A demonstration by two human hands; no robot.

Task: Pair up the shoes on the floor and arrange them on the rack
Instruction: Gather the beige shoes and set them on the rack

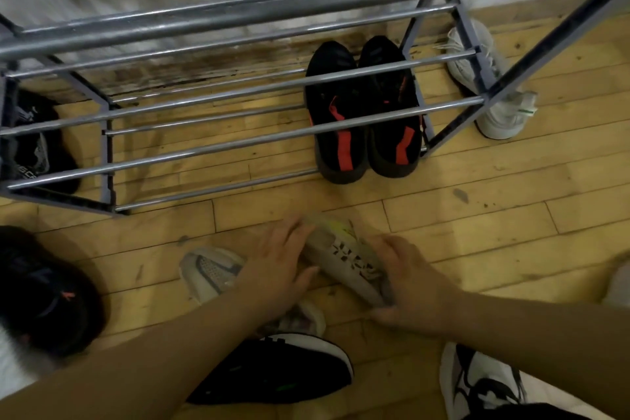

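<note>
A grey metal shoe rack (238,143) stands against the wall. On its lowest bars at the right sits a pair of black shoes with red stripes (364,112). In front of the rack a beige shoe with a yellow-green tongue (344,249) lies on the wooden floor. My right hand (416,286) grips its heel end. My left hand (279,266) rests flat on its toe side, fingers spread. A matching grey-beige shoe (211,269) lies just left of my left hand.
A black shoe with a white sole (293,368) and a white-and-black sneaker (477,382) lie near me. A white sneaker (491,85) is right of the rack, black shoes at the left (37,147) and lower left (44,293).
</note>
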